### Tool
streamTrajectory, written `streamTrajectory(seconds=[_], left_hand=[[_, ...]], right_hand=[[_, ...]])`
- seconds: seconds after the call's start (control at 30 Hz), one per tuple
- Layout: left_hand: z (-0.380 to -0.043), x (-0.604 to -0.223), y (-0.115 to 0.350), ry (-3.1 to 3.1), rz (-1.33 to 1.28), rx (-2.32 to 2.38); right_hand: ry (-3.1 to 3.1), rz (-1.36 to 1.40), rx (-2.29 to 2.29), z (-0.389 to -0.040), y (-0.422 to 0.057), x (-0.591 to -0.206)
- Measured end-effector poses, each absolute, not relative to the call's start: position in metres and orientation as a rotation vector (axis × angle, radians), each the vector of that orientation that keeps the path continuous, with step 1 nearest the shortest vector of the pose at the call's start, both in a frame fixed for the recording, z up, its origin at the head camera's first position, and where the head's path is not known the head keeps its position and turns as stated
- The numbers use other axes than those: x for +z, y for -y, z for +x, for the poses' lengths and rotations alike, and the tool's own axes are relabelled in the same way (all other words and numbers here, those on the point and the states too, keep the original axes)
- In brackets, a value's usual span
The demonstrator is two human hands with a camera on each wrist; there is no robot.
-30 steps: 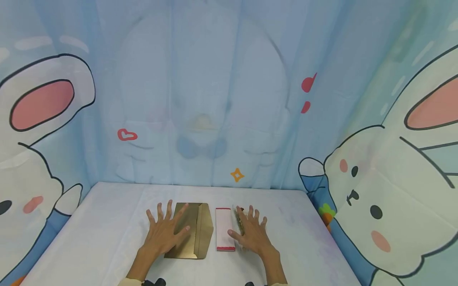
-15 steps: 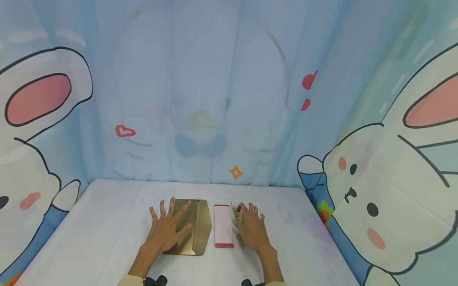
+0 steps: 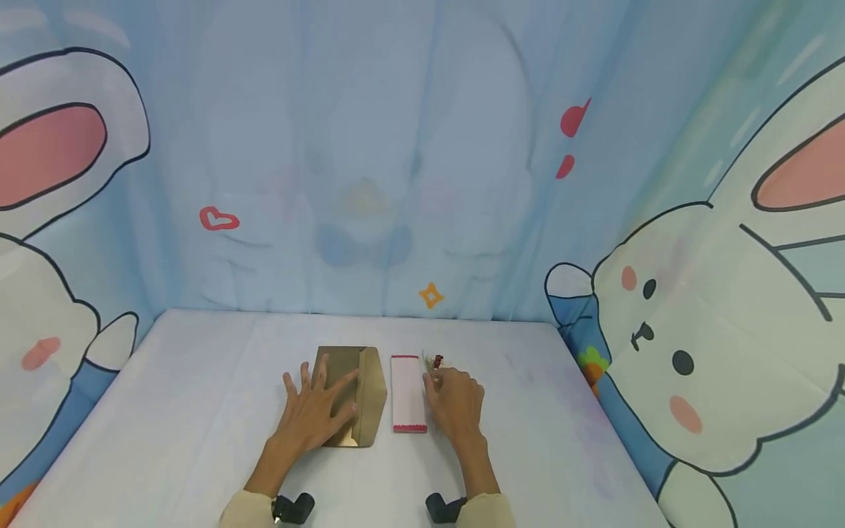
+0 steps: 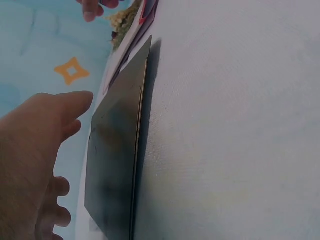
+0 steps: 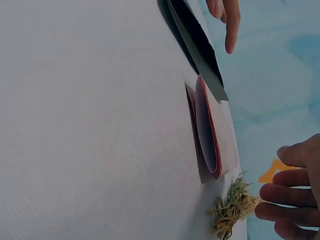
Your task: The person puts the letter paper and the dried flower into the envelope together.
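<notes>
A gold envelope (image 3: pixel 372 396) lies on the white table, its flap side toward the right. My left hand (image 3: pixel 310 414) is spread above the envelope; in the left wrist view the thumb (image 4: pixel 77 105) stands clear of it. Right of the envelope lies a folded pale pink paper (image 3: pixel 409 392) with red edges. Beyond it is a small bunch of dried flowers (image 5: pixel 234 207), mostly hidden under my right hand (image 3: pixel 455 400) in the head view. The right wrist view has those fingers slightly bent beside the bunch, with the thumb apart from them.
A white cloth covers the table (image 3: pixel 198 411). Behind it hangs a blue curtain (image 3: pixel 363 147) with cartoon rabbits at both sides. Each wrist carries a black strap device (image 3: pixel 293 507).
My right hand goes from spread to bent fingers over the dried flowers. The left hand shifts slightly over the envelope. The head view tilts, so the scene sits higher.
</notes>
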State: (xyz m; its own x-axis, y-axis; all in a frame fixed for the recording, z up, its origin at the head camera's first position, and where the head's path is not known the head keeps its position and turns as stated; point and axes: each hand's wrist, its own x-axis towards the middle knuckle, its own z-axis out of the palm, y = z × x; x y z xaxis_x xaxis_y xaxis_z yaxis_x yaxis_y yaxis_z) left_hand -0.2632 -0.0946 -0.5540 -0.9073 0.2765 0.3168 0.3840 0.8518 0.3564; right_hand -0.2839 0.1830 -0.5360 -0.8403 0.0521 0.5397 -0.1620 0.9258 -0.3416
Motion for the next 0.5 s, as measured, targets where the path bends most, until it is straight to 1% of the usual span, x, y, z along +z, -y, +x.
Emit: streamTrajectory(seconds=[0.23, 0.5], left_hand=[[-0.266, -0.554, 0.092, 2.815, -0.489, -0.620], [-0.263, -0.564, 0.088, 2.854, -0.470, -0.677]], right_hand=[[2.619, 0.015, 0.521, -0.289, -0.169, -0.539], [2.665, -0.115, 0.571, -0.286, -0.155, -0.548]])
